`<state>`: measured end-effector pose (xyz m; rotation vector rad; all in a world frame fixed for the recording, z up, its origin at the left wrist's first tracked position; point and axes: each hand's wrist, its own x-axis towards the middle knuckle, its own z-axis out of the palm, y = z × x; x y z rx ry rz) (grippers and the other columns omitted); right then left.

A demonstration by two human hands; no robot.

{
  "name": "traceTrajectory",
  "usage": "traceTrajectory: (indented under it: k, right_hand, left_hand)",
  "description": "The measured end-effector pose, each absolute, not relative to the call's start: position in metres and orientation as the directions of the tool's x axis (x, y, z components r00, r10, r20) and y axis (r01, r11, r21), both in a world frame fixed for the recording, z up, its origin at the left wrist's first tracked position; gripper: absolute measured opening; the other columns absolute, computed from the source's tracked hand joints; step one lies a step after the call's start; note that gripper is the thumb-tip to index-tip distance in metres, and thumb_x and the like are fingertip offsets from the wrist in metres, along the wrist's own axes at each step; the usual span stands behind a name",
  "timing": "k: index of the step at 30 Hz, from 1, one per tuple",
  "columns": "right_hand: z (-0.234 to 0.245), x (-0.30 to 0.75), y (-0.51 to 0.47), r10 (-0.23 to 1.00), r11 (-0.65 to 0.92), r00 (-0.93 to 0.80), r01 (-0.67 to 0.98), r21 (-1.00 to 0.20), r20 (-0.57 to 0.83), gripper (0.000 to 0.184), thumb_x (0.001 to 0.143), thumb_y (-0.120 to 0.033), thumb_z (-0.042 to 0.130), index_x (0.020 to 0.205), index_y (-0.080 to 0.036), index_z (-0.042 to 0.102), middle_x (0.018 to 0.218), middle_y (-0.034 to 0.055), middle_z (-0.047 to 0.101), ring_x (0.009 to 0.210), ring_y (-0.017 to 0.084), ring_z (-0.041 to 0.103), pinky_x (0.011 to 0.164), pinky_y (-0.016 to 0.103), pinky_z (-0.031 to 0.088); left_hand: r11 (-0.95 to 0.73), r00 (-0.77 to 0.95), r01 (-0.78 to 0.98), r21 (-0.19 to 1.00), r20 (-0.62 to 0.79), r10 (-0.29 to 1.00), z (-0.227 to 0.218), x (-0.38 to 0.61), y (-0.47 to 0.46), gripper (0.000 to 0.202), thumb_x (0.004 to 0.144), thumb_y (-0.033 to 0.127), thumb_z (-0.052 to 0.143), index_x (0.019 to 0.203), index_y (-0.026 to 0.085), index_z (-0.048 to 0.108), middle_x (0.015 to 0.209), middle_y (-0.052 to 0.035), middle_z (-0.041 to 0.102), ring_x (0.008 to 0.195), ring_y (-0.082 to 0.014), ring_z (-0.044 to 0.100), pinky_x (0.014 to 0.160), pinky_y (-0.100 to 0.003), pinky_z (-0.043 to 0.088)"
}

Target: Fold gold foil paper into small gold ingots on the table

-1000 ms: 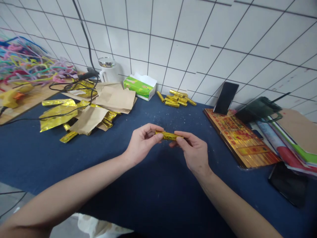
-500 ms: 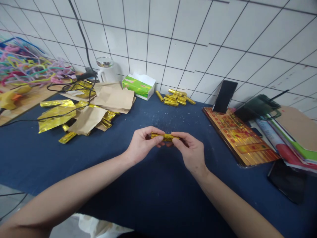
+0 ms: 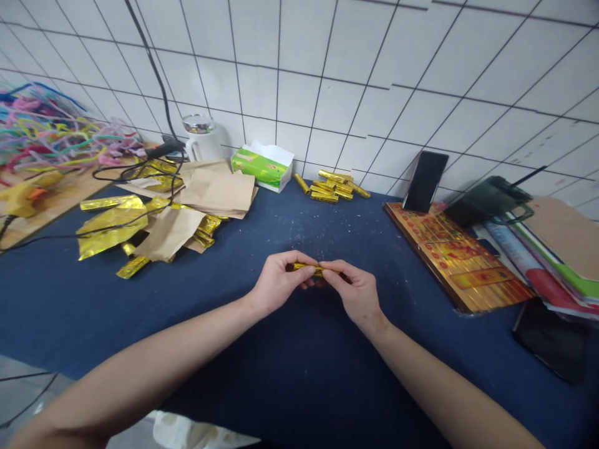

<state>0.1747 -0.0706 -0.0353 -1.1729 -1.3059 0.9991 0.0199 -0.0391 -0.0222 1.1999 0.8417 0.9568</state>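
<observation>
Between my two hands is a small rolled tube of gold foil (image 3: 318,272), held level above the dark blue cloth. My left hand (image 3: 284,279) pinches its left part with thumb and fingers. The right part is pinched by my right hand (image 3: 355,290), and the thumbs nearly meet in the middle. My fingers hide much of the tube. Beyond the hands, near the wall, lies a loose pile of similar gold rolls (image 3: 331,186).
At left lie brown paper sheets (image 3: 218,187), gold foil pieces (image 3: 112,226), a black cable and a yellow glue gun (image 3: 28,193). A tissue pack (image 3: 262,167) and white mug (image 3: 204,140) stand behind. At right are a phone (image 3: 425,181), a patterned box (image 3: 458,259) and a dark green cup (image 3: 489,199).
My hands have drawn closer together along the foil tube, so less of it shows. The view has shifted slightly.
</observation>
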Motion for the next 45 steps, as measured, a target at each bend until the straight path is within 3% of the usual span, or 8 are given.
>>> traceTrajectory:
  k: [9,24,28,37,45]
  right_hand:
    - [-0.044,0.177,-0.073,0.991,0.108,0.061,0.135,-0.985,0.117,0.029,0.075,-0.033,0.059,0.101,-0.019,0.059,0.080,0.0023,0.064,0.057,0.013,0.061,0.059,0.032,0.053]
    - [-0.047,0.173,-0.073,0.986,0.155,0.040,0.113,-0.981,0.161,0.025,0.073,-0.030,0.060,0.095,-0.019,0.059,0.083,0.0024,0.063,0.059,0.013,0.061,0.060,0.031,0.054]
    - [-0.047,0.171,-0.073,0.983,0.167,0.050,0.132,-0.977,0.175,0.022,0.074,-0.030,0.058,0.093,-0.019,0.059,0.086,0.0025,0.062,0.061,0.012,0.061,0.062,0.031,0.054]
    - [-0.052,0.173,-0.071,0.978,0.180,0.075,0.177,-0.968,0.195,0.025,0.074,-0.030,0.058,0.097,-0.020,0.055,0.083,0.0022,0.060,0.066,0.014,0.060,0.065,0.032,0.053]
    - [-0.051,0.175,-0.067,0.985,0.150,0.067,0.152,-0.977,0.162,0.020,0.076,-0.035,0.056,0.087,-0.019,0.058,0.073,0.0005,0.061,0.055,0.012,0.058,0.057,0.029,0.051]
  left_hand:
    - [0.112,0.326,-0.138,0.984,-0.061,0.943,-0.027,0.023,-0.038,0.015,0.070,0.025,0.061,0.077,0.011,0.062,0.059,-0.0002,0.061,0.050,-0.0097,0.058,0.049,-0.021,0.047]
    - [-0.004,0.351,-0.126,0.992,0.049,0.935,-0.035,0.025,-0.043,0.018,0.068,0.019,0.063,0.085,0.013,0.060,0.074,-0.0007,0.063,0.062,-0.0092,0.058,0.062,-0.022,0.049]
    - [0.012,0.334,-0.133,0.991,0.034,0.942,-0.033,0.024,-0.043,0.027,0.066,0.020,0.066,0.091,0.014,0.057,0.075,-0.0010,0.063,0.064,-0.0106,0.059,0.064,-0.024,0.050]
    - [0.025,0.300,-0.130,0.991,0.015,0.954,-0.027,0.019,-0.040,0.022,0.064,0.024,0.068,0.080,0.012,0.060,0.072,-0.0018,0.065,0.060,-0.0107,0.060,0.064,-0.025,0.051]
    - [0.058,0.305,-0.136,0.989,-0.014,0.952,-0.030,0.016,-0.036,0.028,0.067,0.032,0.067,0.083,0.011,0.059,0.068,-0.0042,0.066,0.060,-0.0146,0.063,0.062,-0.028,0.053]
